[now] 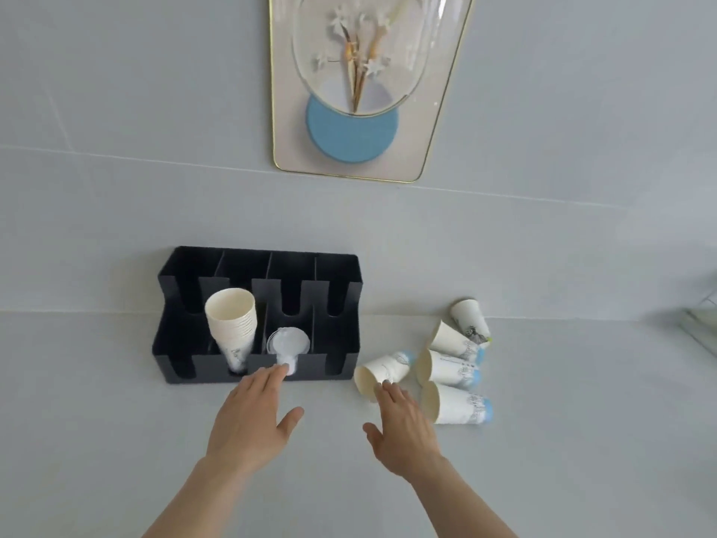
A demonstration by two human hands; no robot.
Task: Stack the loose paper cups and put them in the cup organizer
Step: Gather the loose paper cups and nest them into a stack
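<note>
A black cup organizer (341,269) with several slots stands on the grey counter against the wall. A stack of paper cups (232,324) leans in its second front slot, and clear lids (289,341) fill the third. Several loose white paper cups with blue bases lie on their sides to the right: the nearest (382,372), two beside it (450,368) (459,405), and others behind (454,340) (470,317). My left hand (252,417) hovers open in front of the organizer. My right hand (403,429) is open, its fingertips at the rim of the nearest loose cup.
A framed flower picture (361,91) hangs on the grey wall above the counter. A pale object (698,328) shows at the right edge. Bare counter (97,440) spreads on the near left, in front of the organizer.
</note>
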